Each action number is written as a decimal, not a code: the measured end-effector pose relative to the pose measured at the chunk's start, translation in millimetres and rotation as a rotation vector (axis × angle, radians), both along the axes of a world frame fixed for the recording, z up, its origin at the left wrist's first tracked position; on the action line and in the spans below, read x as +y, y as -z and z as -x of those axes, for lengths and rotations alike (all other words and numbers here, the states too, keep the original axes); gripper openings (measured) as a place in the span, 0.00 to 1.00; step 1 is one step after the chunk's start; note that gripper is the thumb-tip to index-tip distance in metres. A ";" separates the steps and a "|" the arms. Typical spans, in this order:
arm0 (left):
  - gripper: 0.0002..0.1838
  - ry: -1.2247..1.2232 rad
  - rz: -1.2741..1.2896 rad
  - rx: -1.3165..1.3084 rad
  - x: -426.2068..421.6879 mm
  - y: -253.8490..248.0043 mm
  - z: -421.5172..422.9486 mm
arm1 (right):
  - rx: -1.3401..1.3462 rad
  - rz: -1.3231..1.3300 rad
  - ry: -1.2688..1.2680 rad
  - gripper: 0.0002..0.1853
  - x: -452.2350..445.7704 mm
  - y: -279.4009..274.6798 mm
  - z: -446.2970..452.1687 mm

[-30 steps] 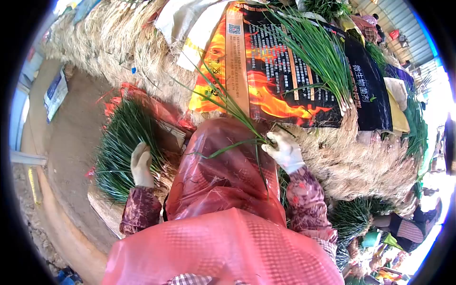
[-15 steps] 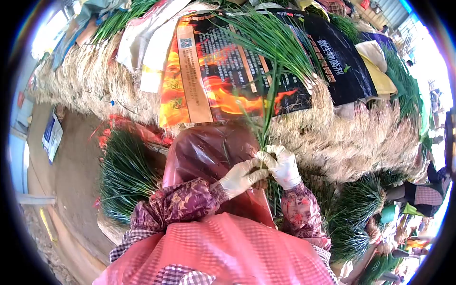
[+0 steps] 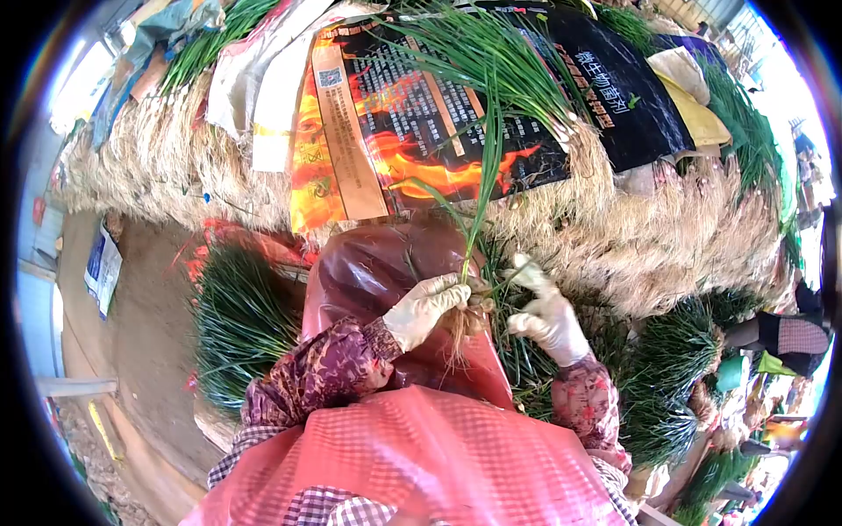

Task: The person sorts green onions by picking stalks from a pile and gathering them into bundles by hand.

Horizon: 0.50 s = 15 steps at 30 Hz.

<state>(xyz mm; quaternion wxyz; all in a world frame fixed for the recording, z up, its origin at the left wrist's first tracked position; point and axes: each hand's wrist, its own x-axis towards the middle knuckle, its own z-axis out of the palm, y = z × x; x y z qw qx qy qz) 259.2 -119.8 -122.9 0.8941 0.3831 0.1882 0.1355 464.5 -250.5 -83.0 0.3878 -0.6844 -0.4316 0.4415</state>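
My left hand [image 3: 426, 310], in a pale glove, is closed around the base of a small green onion plant [image 3: 483, 197]. Its long leaves point up and away from me, and stringy roots [image 3: 458, 337] hang below the fingers. To the right, my gloved right hand [image 3: 551, 321] is apart from the plant, thumb and fingers spread. A thin leaf strip passes close by its fingertips; whether they touch it is unclear. Beyond the hands, a bunch of green onions [image 3: 500, 66] lies on a printed black and orange sack [image 3: 412, 131], roots toward the right.
A long pile of root bundles [image 3: 631, 241] stretches across in front, partly under sacks. Dark green bunches [image 3: 241, 320] stand left of my knees, and more bunches [image 3: 662, 377] lie at right. A red plastic apron [image 3: 377, 263] covers my lap. Another person [image 3: 789, 346] is at far right.
My right hand has moved off the plant, right and slightly down, and its fingers have opened. My left hand now holds the plant alone, slightly raised, with the roots showing.
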 end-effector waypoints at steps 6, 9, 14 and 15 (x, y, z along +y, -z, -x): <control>0.19 -0.031 -0.033 0.035 3.7 -10.9 13.0 | 0.162 -0.302 0.339 0.09 37.3 12.6 16.6; 0.23 -0.015 0.175 -0.036 4.8 -11.3 27.8 | -0.308 0.237 0.238 0.12 9.6 32.7 -56.1; 0.28 0.136 0.528 -0.251 -8.9 -20.7 11.9 | -0.014 0.030 0.075 0.14 28.0 46.6 -32.9; 0.27 0.106 0.498 -0.232 -14.5 -28.8 9.0 | 0.058 -0.077 0.039 0.14 46.2 42.7 -8.3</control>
